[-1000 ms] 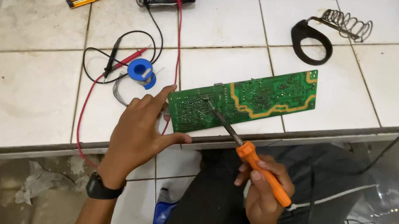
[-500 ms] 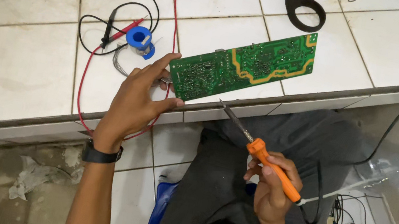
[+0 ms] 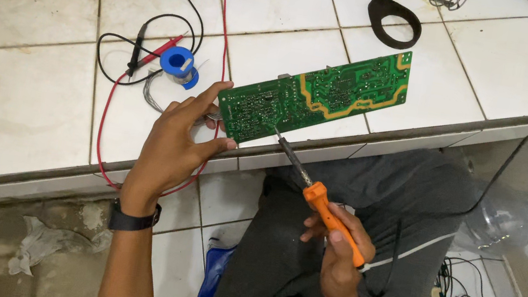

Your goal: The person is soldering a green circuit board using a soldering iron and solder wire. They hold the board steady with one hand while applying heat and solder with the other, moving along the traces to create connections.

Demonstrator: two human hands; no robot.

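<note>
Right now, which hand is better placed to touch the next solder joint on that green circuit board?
Right hand: it holds the orange-handled soldering iron, tip on the green circuit board. Left hand steadies the board's end.

Soft, even daylight, faint shadows, mild tile glare, sharp focus throughout.

Left hand (image 3: 177, 138) reaches up toward 1 o'clock from a forearm entering at 6 o'clock, wrist straight, thumb and fingers spread in a pinch at its 2 o'clock side; right hand (image 3: 339, 252) sits lower at 4 o'clock, fist curled closed, knuckles up, wrist bent.
</note>
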